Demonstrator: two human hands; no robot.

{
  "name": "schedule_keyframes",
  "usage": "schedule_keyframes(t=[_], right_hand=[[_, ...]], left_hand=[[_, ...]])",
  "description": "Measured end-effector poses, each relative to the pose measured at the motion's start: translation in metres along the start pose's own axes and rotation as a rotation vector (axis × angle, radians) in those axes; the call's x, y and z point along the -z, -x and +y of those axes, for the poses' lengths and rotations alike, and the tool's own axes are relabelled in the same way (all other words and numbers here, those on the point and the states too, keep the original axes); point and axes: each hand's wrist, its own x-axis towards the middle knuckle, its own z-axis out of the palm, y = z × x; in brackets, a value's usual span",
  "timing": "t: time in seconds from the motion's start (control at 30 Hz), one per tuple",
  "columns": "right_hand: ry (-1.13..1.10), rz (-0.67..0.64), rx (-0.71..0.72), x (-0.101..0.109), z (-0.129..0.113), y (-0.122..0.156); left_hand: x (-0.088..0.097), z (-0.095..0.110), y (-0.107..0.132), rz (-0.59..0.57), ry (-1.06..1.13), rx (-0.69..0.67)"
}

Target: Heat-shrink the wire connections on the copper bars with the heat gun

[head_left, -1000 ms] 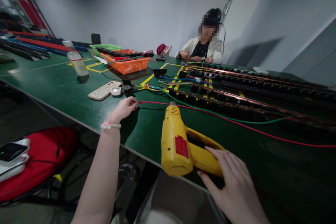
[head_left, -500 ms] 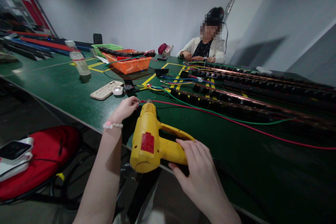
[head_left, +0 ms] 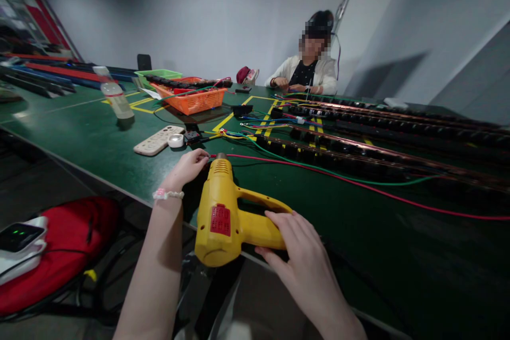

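My right hand (head_left: 303, 263) grips the handle of a yellow heat gun (head_left: 223, 212), whose nozzle points at the end of a red wire (head_left: 319, 172). My left hand (head_left: 187, 166), with a bead bracelet on the wrist, pinches that wire's end just left of the nozzle. The red wire runs off to the right across the green table (head_left: 99, 138). A green wire (head_left: 358, 178) lies alongside it.
Long black and copper strips (head_left: 378, 154) fill the table's right half. A remote (head_left: 153, 139), a white tape roll (head_left: 176, 140), a bottle (head_left: 115, 96) and an orange basket (head_left: 195, 98) lie on the left. Another person (head_left: 308, 71) sits opposite. A red bag (head_left: 59, 244) sits below left.
My right hand has carried the heat gun leftward, bringing its nozzle up to the wire end held in my left hand. The left hand has stayed put.
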Motion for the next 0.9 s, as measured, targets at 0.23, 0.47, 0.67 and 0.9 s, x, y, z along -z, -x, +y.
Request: schedule_keyframes(t=[0.23,0.47,0.67,0.9], right_hand=[[0.085,0.039,-0.003,0.013,0.028,0.018],[0.274,0.109,0.039,0.036,0.065,0.04],[0.276,0.117,-0.046,0.055,0.088,0.057],[0.361,0.14,-0.045,0.055,0.089,0.059]], left_hand=[[0.0,-0.002,0.0,-0.008,0.027,0.005],[0.001,0.001,0.002,-0.017,0.035,0.01],[0.001,0.003,0.002,-0.009,0.034,0.011],[0.001,0.0,0.001,-0.038,0.077,-0.016]])
